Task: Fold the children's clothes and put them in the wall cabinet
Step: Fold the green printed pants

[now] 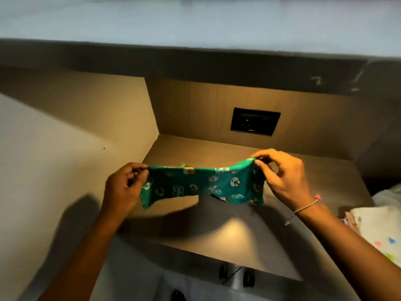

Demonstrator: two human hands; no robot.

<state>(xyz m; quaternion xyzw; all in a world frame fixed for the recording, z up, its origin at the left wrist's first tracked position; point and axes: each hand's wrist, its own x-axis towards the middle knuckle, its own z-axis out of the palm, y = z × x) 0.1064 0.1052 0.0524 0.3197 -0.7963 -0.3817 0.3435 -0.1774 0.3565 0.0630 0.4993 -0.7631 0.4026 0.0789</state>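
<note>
You hold a small green printed garment (pixel 202 184) stretched above the wooden surface (pixel 227 231), your left hand (pixel 121 187) and right hand (pixel 284 177) each with fingers pinched on an upper corner. Pale spotted clothes (pixel 377 229) lie at the right.

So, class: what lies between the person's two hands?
In the head view, only the green printed garment spans from the left hand to the right hand, held above the wooden desk.
</note>
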